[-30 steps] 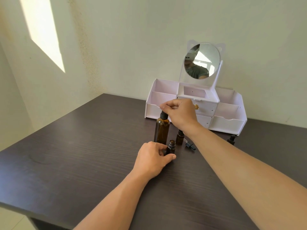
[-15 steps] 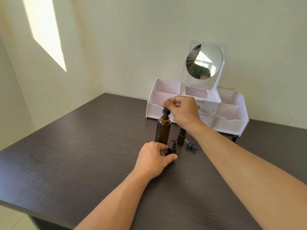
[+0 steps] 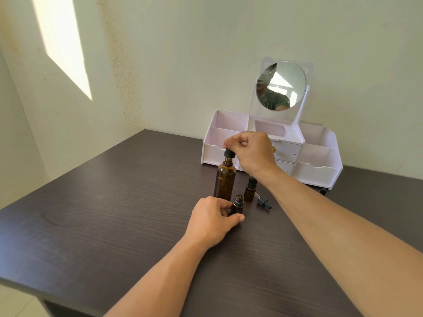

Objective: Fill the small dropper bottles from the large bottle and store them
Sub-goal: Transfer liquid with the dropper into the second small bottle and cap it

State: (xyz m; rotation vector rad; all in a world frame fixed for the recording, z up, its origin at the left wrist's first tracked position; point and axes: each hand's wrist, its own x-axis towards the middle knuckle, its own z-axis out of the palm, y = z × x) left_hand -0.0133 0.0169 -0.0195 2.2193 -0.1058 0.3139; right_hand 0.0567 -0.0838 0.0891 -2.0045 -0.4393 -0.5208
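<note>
A tall amber large bottle (image 3: 224, 179) stands on the dark table (image 3: 114, 213). My right hand (image 3: 250, 152) pinches its black dropper cap (image 3: 229, 153), lifted just off the threaded neck. In front of it stands a small amber dropper bottle (image 3: 238, 204) with an open mouth; my left hand (image 3: 211, 219) holds it between thumb and fingers. A second small bottle (image 3: 250, 189) with a black cap stands behind it, partly hidden by my right wrist. A loose dropper cap (image 3: 263, 200) lies on the table to its right.
A white organiser (image 3: 315, 170) with open compartments, small drawers and a round mirror (image 3: 281, 85) stands against the back wall. Another small black cap (image 3: 323, 191) lies by its right front corner. The table's near edge runs along the lower left.
My right hand has raised the black dropper cap off the large bottle's neck, which now shows bare thread. My left hand stays on the small open bottle.
</note>
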